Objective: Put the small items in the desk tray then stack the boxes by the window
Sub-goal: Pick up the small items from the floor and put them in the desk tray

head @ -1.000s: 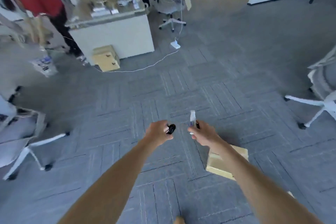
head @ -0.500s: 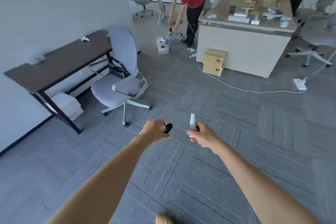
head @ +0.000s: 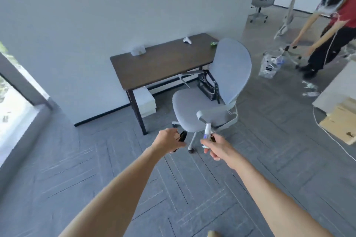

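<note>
My left hand (head: 167,140) is closed around a small black item (head: 182,136). My right hand (head: 217,146) grips a slim white bottle with a purple band (head: 206,134) and a small dark thing beside it. Both hands are held out above the grey carpet, in front of a grey office chair (head: 212,92). Behind the chair stands a dark wooden desk (head: 161,62) with a clear tray (head: 138,50) at its back left, a white object (head: 187,40) and a green item (head: 213,44). Cardboard boxes (head: 340,122) lie at the right edge. A window (head: 11,98) is at the left.
A white box (head: 144,101) sits under the desk, and a black bag (head: 209,87) hangs behind the chair. A person in a red top (head: 331,31) bends over a clear bag (head: 270,64) at the far right. A white cable (head: 327,132) runs past the cardboard boxes.
My view has swung left: the big white desk and cardboard boxes slid out to the right, and the dark desk, grey chair and window came in. Both hands keep their items.
</note>
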A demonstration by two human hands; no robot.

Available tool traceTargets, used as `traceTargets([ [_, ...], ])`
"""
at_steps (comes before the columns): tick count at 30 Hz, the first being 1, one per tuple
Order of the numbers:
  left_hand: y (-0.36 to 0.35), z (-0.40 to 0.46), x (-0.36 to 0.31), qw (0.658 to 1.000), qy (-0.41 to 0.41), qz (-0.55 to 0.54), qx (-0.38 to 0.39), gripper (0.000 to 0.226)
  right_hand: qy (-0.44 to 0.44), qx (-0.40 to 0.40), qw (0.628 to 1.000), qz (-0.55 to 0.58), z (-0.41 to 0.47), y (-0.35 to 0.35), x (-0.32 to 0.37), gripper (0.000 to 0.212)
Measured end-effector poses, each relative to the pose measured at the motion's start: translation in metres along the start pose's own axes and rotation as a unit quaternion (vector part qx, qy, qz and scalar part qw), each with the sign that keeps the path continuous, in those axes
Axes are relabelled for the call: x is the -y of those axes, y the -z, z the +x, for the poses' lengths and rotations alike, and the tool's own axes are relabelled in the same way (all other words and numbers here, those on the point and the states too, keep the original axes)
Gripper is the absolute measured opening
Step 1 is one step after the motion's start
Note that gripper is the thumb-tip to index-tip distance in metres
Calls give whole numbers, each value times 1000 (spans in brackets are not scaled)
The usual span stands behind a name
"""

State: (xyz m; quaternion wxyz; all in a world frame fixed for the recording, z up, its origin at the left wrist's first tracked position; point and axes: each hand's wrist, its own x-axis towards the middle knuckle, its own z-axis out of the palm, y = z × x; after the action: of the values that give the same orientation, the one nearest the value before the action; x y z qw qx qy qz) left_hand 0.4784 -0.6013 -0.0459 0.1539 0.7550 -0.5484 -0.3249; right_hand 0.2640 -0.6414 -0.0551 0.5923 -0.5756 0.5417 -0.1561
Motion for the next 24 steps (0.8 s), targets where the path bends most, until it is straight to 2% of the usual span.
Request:
traceTargets([
  [2,25,38,11,1000,17,5,-8,23,9,27,999,-16,53,-4,28,27],
  [7,100,134,32,994,86,-34,-63,40,30,64,997,-43,184,-10,108,26],
  [13,189,226,64,984,123,-58,-112,33,54,82,993,-62,307,-30,208,29],
  [19,255,309,119,973,157,-101,-136,33,53,135,985,-90,414,-80,291,23],
  [24,314,405,183,971,159,-128,-125,45,45,150,982,-110,519,-137,341,27],
])
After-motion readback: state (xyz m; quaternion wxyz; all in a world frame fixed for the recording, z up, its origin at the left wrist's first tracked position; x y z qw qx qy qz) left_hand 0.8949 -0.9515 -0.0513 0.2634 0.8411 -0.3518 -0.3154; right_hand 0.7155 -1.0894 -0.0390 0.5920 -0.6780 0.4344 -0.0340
